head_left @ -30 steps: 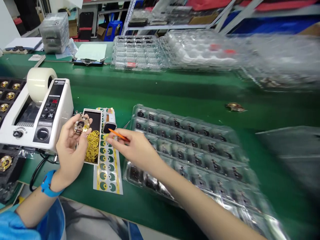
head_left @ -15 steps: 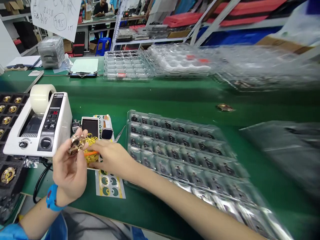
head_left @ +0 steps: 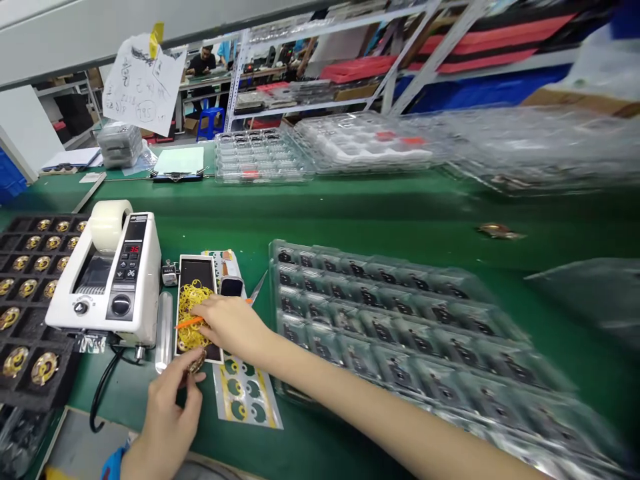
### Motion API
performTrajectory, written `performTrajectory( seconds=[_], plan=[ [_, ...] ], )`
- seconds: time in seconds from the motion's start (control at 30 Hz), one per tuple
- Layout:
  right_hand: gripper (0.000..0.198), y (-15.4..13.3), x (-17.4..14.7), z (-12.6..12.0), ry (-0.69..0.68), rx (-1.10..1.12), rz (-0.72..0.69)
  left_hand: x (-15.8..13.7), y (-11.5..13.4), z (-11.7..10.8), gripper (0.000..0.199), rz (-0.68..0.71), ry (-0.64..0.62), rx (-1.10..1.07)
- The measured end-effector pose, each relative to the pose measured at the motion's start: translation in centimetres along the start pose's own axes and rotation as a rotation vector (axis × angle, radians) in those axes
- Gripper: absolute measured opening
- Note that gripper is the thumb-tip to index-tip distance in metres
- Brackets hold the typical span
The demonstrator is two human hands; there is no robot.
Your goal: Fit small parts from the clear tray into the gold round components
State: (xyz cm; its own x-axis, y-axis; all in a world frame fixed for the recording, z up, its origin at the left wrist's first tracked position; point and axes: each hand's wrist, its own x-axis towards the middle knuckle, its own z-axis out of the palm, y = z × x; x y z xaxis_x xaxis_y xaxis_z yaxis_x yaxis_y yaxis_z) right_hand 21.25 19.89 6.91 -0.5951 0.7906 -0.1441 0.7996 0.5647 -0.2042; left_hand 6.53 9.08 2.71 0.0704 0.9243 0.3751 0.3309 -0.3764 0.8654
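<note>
My left hand (head_left: pixel 167 413) pinches a small round gold-coloured metal part (head_left: pixel 197 363) between thumb and fingers, just below the near end of a white-rimmed box (head_left: pixel 196 269). The part is tilted, so little of its face shows. Thin yellow ring-shaped pieces (head_left: pixel 189 297) lie tangled inside the box. Over them, my right hand (head_left: pixel 227 323) is closed on a slim orange pointed tool (head_left: pixel 187 323), its tip among the yellow pieces. The fingers hide the rest of the tool. Under the right forearm lies a sheet with yellow and dark ring cut-outs (head_left: pixel 246 393).
A white tape dispenser (head_left: pixel 143 280) stands left of the box, beside a black foam tray (head_left: pixel 30 327) of gold parts. To the right lies a large clear blister tray (head_left: pixel 370 293) with dark parts. A smartwatch (head_left: pixel 231 287) and a pointed blade (head_left: pixel 259 287) lie near the box.
My left hand has moved down, away from the right hand, and turned the metal part over sideways. The orange tool has stayed over the yellow pieces. The whole view has shifted.
</note>
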Motion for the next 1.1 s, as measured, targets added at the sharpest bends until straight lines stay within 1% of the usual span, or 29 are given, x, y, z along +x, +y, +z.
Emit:
performTrajectory(
  seconds=[0.2, 0.37, 0.5, 0.6, 0.7, 0.83, 0.93, 1.1],
  plan=[
    [0.016, 0.8, 2.0, -0.7, 0.023, -0.09, 0.071, 0.1, -0.3, 0.2, 0.039, -0.079, -0.023, -0.017],
    [0.014, 1.8, 3.7, -1.2, 0.037, -0.141, 0.136, -0.4, -0.7, 0.3, 0.038, -0.086, -0.021, -0.049],
    [0.016, 2.5, 4.8, -1.8, 0.052, -0.16, 0.16, -0.4, -0.9, 0.4, 0.039, -0.094, -0.011, -0.056],
    [0.019, 2.9, 4.7, -2.6, 0.07, -0.138, 0.139, -0.4, -0.8, 0.2, 0.038, -0.115, -0.015, -0.067],
    [0.023, 3.2, 3.9, -3.6, 0.094, -0.087, 0.123, -0.4, -0.7, -0.2, 0.037, -0.149, -0.027, -0.091],
    [0.023, 3.4, 3.3, -4.2, 0.146, -0.011, 0.148, -0.6, -0.6, -0.6, 0.035, -0.212, -0.021, -0.133],
    [0.022, 3.1, 4.1, -3.9, 0.161, 0.032, 0.167, -0.6, -0.7, -0.5, 0.035, -0.249, -0.02, -0.155],
    [0.025, 2.9, 6.3, -3.0, 0.109, 0.083, 0.172, -1.3, -1.2, -0.5, 0.035, -0.282, -0.024, -0.18]
  ],
)
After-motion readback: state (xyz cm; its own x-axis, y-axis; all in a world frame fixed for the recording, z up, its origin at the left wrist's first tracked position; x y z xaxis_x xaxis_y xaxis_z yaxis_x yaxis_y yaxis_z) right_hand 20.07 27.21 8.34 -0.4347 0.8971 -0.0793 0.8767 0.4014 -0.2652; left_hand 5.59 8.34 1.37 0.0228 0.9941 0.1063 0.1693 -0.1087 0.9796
